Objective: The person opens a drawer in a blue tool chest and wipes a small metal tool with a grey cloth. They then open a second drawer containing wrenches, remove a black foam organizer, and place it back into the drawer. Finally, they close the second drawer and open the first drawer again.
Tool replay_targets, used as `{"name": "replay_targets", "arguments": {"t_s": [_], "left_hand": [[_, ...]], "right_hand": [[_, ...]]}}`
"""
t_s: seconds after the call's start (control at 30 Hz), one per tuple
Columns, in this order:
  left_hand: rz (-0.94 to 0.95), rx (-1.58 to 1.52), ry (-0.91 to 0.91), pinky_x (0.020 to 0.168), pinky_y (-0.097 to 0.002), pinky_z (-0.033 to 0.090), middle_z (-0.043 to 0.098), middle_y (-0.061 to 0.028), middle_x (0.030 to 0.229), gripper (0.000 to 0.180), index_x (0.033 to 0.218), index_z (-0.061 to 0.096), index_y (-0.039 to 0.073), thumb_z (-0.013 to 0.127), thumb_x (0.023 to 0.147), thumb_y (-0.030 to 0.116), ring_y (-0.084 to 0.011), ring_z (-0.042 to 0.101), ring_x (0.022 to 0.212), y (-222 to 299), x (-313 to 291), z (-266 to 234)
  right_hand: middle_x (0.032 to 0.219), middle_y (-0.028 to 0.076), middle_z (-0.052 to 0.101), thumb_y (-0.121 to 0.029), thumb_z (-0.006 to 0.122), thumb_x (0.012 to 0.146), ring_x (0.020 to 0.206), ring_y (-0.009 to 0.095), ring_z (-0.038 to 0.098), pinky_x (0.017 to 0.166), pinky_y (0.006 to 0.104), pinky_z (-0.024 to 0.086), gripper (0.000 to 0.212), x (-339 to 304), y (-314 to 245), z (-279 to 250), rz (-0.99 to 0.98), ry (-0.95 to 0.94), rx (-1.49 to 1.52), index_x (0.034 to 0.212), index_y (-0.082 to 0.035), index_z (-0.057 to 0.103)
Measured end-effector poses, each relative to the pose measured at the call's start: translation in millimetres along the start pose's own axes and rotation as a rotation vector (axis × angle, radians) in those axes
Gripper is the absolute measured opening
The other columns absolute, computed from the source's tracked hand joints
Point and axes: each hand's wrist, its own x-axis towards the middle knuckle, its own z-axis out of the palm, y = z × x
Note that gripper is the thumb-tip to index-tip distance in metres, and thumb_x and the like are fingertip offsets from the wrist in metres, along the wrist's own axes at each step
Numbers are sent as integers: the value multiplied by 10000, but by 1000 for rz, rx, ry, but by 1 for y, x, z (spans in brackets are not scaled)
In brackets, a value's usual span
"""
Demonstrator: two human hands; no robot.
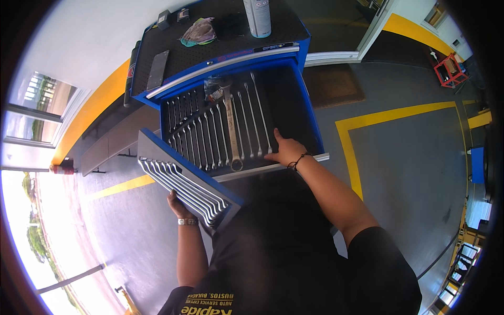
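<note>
My left hand [180, 206] grips the lower side of a grey and blue tray [149, 145], held tilted in front of the drawer. Several offset ring wrenches [181, 186] lie side by side in it. Over the front right of an open blue drawer [310, 113], my right hand [286, 149] has its thumb and fingers apart. Its fingertips are at the lower end of the longest combination wrench [261, 110]; whether they touch it I cannot tell. Graded rows of wrenches [202, 139] fill the drawer's left and middle, with a large brassy wrench [231, 128] among them.
On top of the blue tool cabinet [220, 62] are a spray can [258, 20], a crumpled rag [199, 32] and a flat dark plate [158, 69]. A low bench [118, 137] stands left, a doormat [336, 86] and a red stand [450, 72] right. The drawer juts toward me.
</note>
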Motion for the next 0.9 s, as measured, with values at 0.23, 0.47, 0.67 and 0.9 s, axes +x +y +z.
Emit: {"name": "replay_targets", "arguments": {"t_s": [0.23,0.47,0.67,0.9], "left_hand": [[-62,208,-86,916,-396,556,701,-155,1078,420,1140,634,-9,640,854,299,-268,683,999,13,-6,72],[-436,335,-321,764,-394,600,723,-139,976,293,1067,641,6,604,917,255,-255,717,800,-31,39,189],[-474,402,-428,803,-413,590,667,-152,1101,589,1337,441,-12,717,891,256,-256,698,915,-116,61,288],[-574,465,-569,855,-424,569,598,-220,1256,738,1414,355,-91,719,901,296,-257,669,1036,-160,58,334]], "right_hand": [[1161,187,669,-611,654,865,1142,321,639,948,420,533,911,-2,16,22,-63,321,-6,1505,-28,369],[1367,149,528,-443,617,969,1135,211,600,938,294,480,728,-54,5,8,-269,-182,1314,1483,9,370],[1134,69,630,-353,692,924,886,128,626,715,310,545,778,-79,44,10,-334,415,1058,1516,-6,326],[1022,52,677,-251,707,909,738,87,614,526,229,493,659,-98,70,-32,-58,520,971,1478,-51,442]]}}
